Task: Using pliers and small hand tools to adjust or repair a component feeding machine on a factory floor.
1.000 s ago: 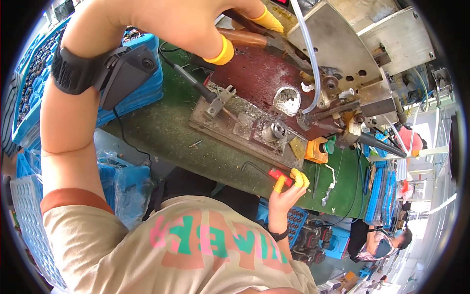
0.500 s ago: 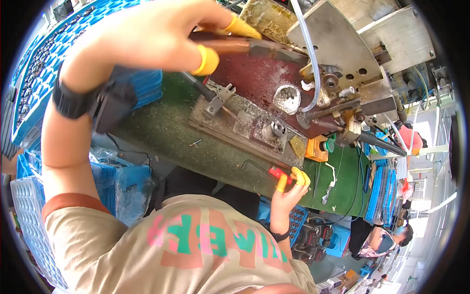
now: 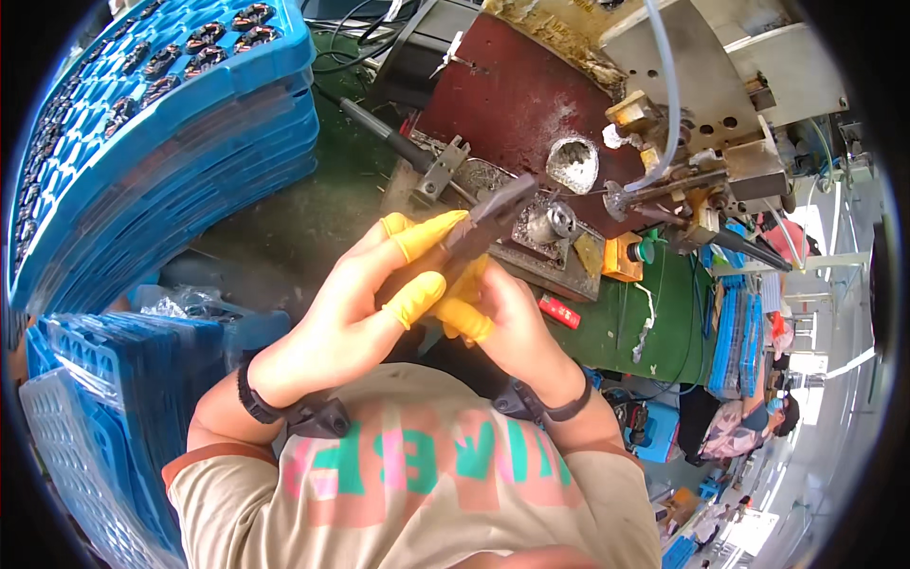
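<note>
Both hands wear yellow finger covers and meet in front of my chest at the bench's near edge. My left hand [image 3: 365, 289] is wrapped round a long brownish tool with a flat dark end [image 3: 502, 211]; its exact kind is unclear. Against the tool's underside, the curled fingers of my right hand [image 3: 507, 318] also grip it, partly hidden. The dark end points away to the right, overlapping a metal fixture with a round chuck-like part [image 3: 555, 223]. Beside my right hand, a small red block [image 3: 559, 311] lies on the green bench top [image 3: 607, 332].
Tall stacks of blue trays [image 3: 218, 123] stand at the left, the top one holding dark round parts. A cup of metal shavings [image 3: 573, 165] rests on a dark red board [image 3: 502, 85]. At right are an orange box with a green button [image 3: 627, 256] and machine plates [image 3: 682, 66].
My left hand has come back from the far side of the bench with the tool. My right hand has left the red block and joined the left on the tool.
</note>
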A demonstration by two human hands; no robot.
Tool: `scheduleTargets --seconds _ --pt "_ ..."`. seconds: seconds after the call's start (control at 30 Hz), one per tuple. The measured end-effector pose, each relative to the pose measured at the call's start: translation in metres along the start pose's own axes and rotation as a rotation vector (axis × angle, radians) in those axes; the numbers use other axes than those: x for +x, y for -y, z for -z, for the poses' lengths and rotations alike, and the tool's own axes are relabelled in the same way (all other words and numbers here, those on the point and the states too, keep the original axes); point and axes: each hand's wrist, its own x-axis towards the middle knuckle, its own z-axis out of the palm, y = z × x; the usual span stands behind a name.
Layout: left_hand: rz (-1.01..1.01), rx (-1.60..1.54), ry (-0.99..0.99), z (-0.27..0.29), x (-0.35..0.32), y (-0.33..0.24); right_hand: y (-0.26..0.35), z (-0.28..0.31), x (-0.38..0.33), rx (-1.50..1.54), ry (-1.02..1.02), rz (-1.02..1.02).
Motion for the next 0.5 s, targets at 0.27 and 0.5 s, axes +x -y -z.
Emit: scheduleTargets --seconds 0.27,0.5 --pt "0.035 -0.252 0.004 0.012 0.031 -0.005 0.021 -0.019 0.006 0.220 -0.040 0.071" --pt "-0.357 0.316 -0.090 0.035 0.078 -0.005 0.048 -0.010 0.003 0.383 -0.202 0.104"
